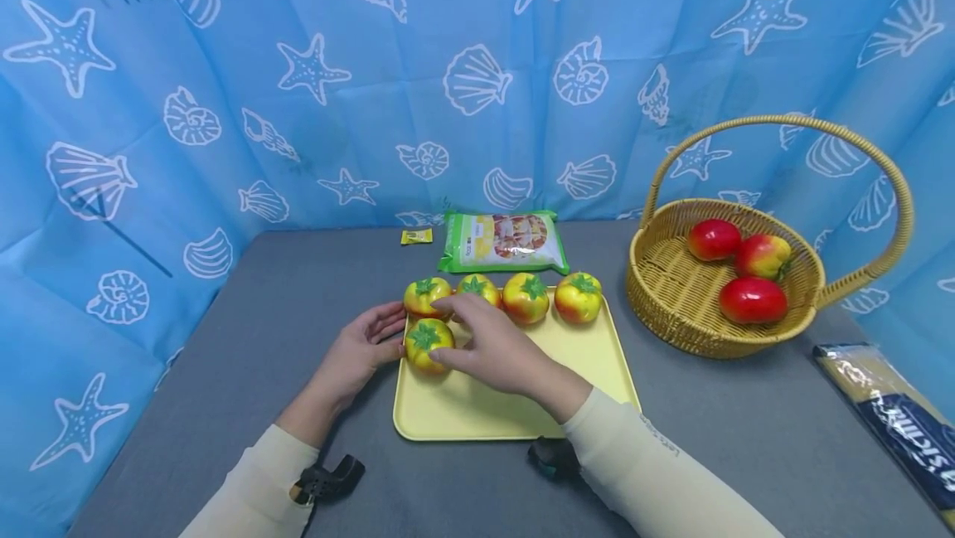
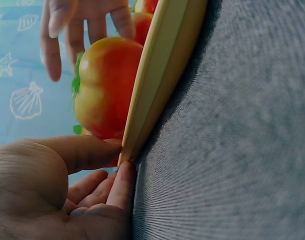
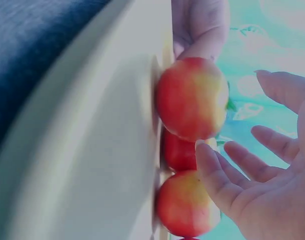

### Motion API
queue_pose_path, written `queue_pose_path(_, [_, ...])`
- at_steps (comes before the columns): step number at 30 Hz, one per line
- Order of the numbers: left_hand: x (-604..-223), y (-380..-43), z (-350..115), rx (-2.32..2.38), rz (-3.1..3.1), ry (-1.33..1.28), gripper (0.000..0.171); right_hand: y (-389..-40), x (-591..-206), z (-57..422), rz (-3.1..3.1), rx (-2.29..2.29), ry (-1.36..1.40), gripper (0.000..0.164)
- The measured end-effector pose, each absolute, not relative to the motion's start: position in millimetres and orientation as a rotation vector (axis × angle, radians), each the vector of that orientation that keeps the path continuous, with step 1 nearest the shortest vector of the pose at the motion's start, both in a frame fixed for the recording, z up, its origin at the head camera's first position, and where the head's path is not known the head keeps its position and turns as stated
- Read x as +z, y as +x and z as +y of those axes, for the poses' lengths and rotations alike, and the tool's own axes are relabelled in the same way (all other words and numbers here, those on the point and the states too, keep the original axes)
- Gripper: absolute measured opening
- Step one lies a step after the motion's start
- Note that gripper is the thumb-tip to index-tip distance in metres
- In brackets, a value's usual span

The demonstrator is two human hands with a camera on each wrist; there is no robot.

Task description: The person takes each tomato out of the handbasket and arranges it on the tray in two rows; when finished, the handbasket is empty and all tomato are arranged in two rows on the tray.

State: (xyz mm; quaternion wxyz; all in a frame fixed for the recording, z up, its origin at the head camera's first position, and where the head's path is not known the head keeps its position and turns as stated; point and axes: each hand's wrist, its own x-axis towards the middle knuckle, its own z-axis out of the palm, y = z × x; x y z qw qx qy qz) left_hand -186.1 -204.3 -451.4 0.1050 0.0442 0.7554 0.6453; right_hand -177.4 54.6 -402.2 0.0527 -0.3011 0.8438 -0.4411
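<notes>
A pale yellow tray point(image 1: 515, 414) lies on the table with several red-and-yellow toy persimmons on it. Four stand in a row along its far edge, and a front-left persimmon point(image 1: 429, 346) sits before the leftmost of them. My left hand point(image 1: 360, 353) is at the tray's left side; in the left wrist view its thumb and fingers pinch the tray's rim point(image 2: 155, 75) beside that persimmon. Over the front-left persimmon hovers my right hand point(image 1: 496, 345), its fingers spread and loosely bent. In the right wrist view nothing is held between the right thumb point(image 3: 285, 90) and fingers.
A wicker basket point(image 1: 671, 327) with a tall handle stands at the right, holding three red fruits. Behind the tray lie a green-edged food bag point(image 1: 507, 241) and a small yellow packet point(image 1: 416, 236). A dark-blue labelled package point(image 1: 895, 422) lies at the right edge.
</notes>
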Motion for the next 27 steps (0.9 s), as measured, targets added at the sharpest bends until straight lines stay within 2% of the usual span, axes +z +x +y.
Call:
queue_pose_path(7, [-451.4, -185.5, -203.7, 1.896, 2.231, 0.132, 0.077, -177.8, -390.2, 65.6, 2.395, -1.559, -0.912, 0.064])
queue_pose_path(19, [-451.3, -186.7, -202.6, 1.909, 2.212, 0.122, 0.077, -182.5, -364.0, 93.2, 2.180, -1.866, -0.924, 0.048])
queue_pose_path(27, [-452.0, -187.1, -203.3, 1.902, 2.221, 0.132, 0.078, -184.6, -353.6, 109.3, 2.032, -2.000, -0.950, 0.061])
